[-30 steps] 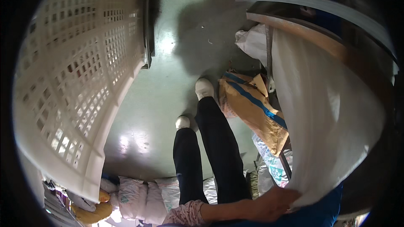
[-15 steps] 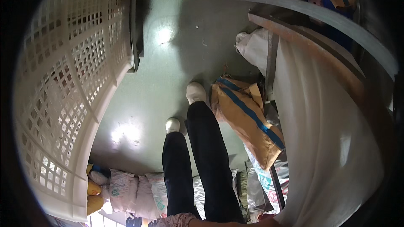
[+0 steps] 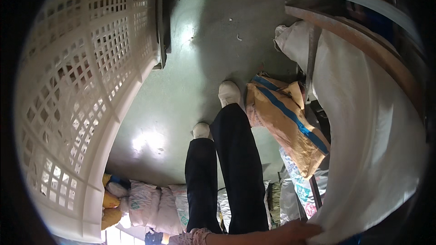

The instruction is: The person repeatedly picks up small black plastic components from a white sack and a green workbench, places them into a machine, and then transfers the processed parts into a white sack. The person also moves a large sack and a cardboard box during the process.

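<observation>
From the lower edge, my left forearm in a patterned sleeve crosses in front of my legs toward the right. My left hand (image 3: 297, 232) is closed on the lower edge of a large white sack (image 3: 363, 131), its fingertips partly hidden by the cloth. The sack hangs in loose folds along the metal frame on the right. Beside it, a tan sack with a blue stripe (image 3: 286, 124) leans over the floor near my foot. My right hand is out of view.
A tall white plastic crate (image 3: 109, 127) with lattice walls stands at the left. A rusty metal rail (image 3: 345, 31) curves along the upper right. Several filled pale sacks (image 3: 144, 202) line the floor near the bottom. My white shoes (image 3: 229, 94) stand on the grey-green floor (image 3: 181, 90).
My left forearm and hand have come further into view at the white sack's lower edge. The whole scene has shifted to the right and slightly up in the picture.
</observation>
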Tool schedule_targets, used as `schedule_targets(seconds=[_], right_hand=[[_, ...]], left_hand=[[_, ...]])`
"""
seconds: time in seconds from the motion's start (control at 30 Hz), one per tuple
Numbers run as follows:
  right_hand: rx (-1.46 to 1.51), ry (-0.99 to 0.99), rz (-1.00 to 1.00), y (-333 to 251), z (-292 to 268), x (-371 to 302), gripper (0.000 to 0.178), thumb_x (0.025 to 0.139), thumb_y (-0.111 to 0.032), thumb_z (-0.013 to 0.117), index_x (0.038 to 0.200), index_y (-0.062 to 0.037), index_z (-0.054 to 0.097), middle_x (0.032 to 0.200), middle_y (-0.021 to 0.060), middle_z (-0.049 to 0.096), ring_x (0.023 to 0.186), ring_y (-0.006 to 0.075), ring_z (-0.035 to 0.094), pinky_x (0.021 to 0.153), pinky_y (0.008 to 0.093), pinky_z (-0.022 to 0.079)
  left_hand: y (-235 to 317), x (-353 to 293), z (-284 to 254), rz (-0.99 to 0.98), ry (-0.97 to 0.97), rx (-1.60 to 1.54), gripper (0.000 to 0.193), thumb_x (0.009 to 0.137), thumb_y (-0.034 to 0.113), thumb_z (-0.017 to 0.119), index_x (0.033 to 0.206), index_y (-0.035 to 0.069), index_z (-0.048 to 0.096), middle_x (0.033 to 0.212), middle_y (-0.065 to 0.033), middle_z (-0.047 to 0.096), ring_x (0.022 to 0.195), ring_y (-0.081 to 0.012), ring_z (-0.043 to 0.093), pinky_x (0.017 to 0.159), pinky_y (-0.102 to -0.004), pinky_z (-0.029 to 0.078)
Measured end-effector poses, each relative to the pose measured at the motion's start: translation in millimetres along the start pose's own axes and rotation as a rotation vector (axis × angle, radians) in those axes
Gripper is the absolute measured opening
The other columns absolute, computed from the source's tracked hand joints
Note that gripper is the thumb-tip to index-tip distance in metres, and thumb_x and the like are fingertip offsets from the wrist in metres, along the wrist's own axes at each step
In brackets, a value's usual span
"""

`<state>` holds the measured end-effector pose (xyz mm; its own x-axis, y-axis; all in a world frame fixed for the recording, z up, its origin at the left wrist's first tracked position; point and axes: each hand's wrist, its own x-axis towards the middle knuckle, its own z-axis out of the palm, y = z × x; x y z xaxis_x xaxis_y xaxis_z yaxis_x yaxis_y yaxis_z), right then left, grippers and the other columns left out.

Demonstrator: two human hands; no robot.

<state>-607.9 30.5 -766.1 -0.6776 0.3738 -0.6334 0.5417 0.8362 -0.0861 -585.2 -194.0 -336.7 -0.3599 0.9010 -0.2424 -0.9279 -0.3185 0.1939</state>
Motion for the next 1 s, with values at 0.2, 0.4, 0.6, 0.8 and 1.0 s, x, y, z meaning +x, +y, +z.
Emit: schedule_targets(seconds=[0.2,0.4,0.6,0.8,1.0], right_hand=[[0.315,0.103,-0.152,-39.4,-89.2,-113.0,0.043,0.086,-0.023,0.053,0.121,0.0000,0.046,0.114,0.0202,0.048,0.109,0.0397,0.044,0.094,0.0446,0.034],[0.227,0.141,-0.093,2.2,-132.0,-147.2,0.041,0.086,-0.024,0.053,0.119,0.0001,0.048,0.111,0.0200,0.050,0.106,0.0400,0.046,0.092,0.0449,0.036],[-0.057,0.062,0.060,82.2,-110.1,-93.6,0.040,0.086,-0.024,0.053,0.117,0.0003,0.050,0.108,0.0198,0.052,0.103,0.0403,0.048,0.091,0.0452,0.037],[-0.127,0.012,0.051,98.6,-76.7,-46.3,0.038,0.086,-0.024,0.053,0.116,0.0005,0.052,0.105,0.0195,0.054,0.101,0.0406,0.050,0.089,0.0455,0.039],[-0.108,0.010,0.010,90.0,-46.2,-22.9,0.037,0.086,-0.024,0.053,0.114,0.0006,0.053,0.102,0.0193,0.057,0.098,0.0409,0.052,0.088,0.0458,0.040]], left_hand=[[-19.8,0.4,18.6,-0.167,0.023,-0.080,0.050,0.078,-0.005,0.041,0.127,-0.012,0.041,0.086,-0.0179,0.062,0.072,-0.0238,0.062,0.069,-0.0325,0.049],[-23.3,-9.0,4.7,-0.307,-0.175,-0.312,0.036,0.084,0.008,0.041,0.115,-0.004,0.055,0.091,-0.0108,0.064,0.079,-0.0181,0.060,0.077,-0.0347,0.045],[-48.4,0.6,11.7,-0.126,-0.206,-0.204,0.041,0.079,0.004,0.040,0.118,-0.008,0.050,0.076,-0.0117,0.062,0.061,-0.0176,0.059,0.061,-0.0309,0.047],[-14.7,24.2,-7.8,-0.089,-0.438,-0.271,0.022,0.075,0.009,0.045,0.087,-0.005,0.058,0.066,-0.0176,0.054,0.060,-0.0257,0.055,0.056,-0.0376,0.040],[-11.9,20.2,-12.5,-0.090,-0.357,-0.198,0.026,0.076,0.008,0.045,0.094,-0.005,0.058,0.069,-0.0181,0.055,0.061,-0.0259,0.056,0.057,-0.0372,0.041]])
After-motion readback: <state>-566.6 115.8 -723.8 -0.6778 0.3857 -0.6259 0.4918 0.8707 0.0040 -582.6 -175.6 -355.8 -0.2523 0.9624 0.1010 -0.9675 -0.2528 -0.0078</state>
